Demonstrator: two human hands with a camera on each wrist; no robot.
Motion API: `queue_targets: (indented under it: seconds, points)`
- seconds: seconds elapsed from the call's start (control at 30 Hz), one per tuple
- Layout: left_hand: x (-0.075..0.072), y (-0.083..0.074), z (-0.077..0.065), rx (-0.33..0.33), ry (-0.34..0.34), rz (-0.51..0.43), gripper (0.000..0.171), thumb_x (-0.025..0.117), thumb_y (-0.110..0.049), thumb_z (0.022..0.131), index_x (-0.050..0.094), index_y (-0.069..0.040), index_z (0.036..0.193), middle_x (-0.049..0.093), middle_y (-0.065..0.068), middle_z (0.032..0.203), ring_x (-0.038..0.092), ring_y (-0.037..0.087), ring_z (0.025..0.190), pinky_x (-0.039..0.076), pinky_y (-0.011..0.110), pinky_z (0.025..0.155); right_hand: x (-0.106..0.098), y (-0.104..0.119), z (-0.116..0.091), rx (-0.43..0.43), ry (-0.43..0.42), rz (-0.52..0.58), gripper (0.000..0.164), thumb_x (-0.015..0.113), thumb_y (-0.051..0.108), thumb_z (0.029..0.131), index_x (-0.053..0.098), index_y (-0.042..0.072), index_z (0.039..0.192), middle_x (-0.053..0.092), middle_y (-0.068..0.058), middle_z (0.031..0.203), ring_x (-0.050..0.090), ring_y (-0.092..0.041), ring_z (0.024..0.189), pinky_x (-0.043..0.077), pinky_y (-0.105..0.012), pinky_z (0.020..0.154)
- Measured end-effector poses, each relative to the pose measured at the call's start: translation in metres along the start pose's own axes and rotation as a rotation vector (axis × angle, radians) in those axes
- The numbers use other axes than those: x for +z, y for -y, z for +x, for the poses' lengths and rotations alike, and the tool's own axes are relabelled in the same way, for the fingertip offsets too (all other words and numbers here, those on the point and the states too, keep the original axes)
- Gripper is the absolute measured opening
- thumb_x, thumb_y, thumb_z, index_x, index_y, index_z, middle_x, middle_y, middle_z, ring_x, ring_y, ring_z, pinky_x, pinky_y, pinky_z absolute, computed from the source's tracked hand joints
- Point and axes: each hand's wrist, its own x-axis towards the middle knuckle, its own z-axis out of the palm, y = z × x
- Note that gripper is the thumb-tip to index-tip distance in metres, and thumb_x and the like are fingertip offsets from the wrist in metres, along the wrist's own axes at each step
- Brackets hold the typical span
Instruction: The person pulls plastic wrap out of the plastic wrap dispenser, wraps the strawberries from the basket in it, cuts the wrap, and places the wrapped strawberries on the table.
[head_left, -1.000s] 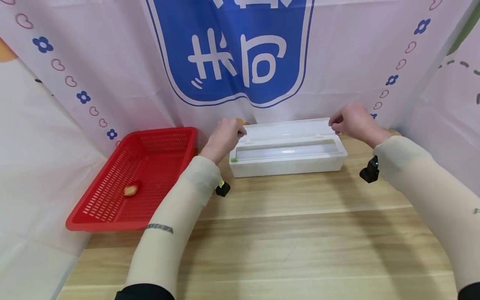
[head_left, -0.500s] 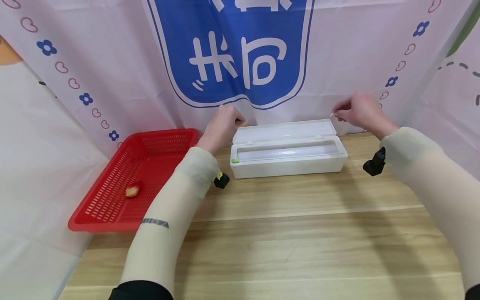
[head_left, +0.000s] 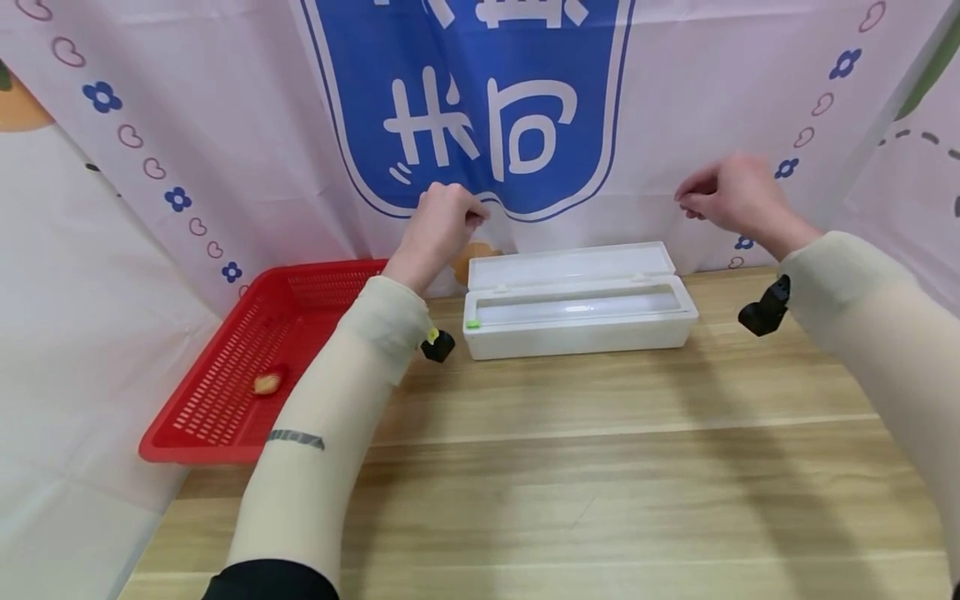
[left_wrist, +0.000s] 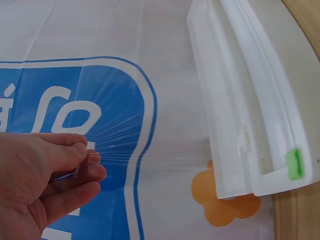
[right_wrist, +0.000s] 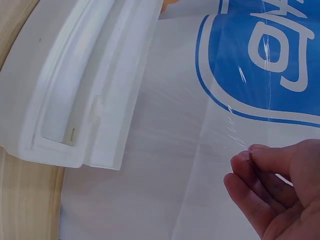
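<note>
A white cling film dispenser [head_left: 581, 340] lies on the table with its lid [head_left: 570, 262] tipped back. Through its slot a pale roll [head_left: 581, 309] shows. Above and behind the box, my left hand [head_left: 441, 227] pinches one corner of a clear sheet of cling film [left_wrist: 117, 152] between thumb and forefinger. The opposite corner is pinched by my right hand [head_left: 738, 200], level with the far right end of the box. Fine creases and glints run across the film in both wrist views. A green slider [left_wrist: 295, 164] sits at the dispenser's left end.
To the left stands a red perforated basket [head_left: 225, 454] with a small brownish piece [head_left: 267, 383] in it. A printed cloth [head_left: 697, 100] hangs right behind the dispenser. The wooden table [head_left: 562, 483] extends toward me.
Both hands have risen from the level of the dispenser's open lid to above it, drawing the film up. The right hand has also shifted slightly right. The dispenser stays in place.
</note>
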Motion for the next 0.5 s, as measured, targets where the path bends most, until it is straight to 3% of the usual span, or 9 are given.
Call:
queue_targets:
  seconds: [0.5]
  points:
    - [-0.035, -0.017, 0.007, 0.022, -0.056, 0.032, 0.027, 0.053, -0.009, 0.096, 0.072, -0.012, 0.114, 0.068, 0.007, 0.12, 0.062, 0.017, 0.099, 0.053, 0.028, 0.092, -0.028, 0.016, 0.002, -0.023, -0.098, -0.032, 0.032, 0.054, 0.018, 0.096, 0.063, 0.005, 0.123, 0.065, -0.024, 0.117, 0.063, -0.031, 0.099, 0.047, -0.023, 0.068]
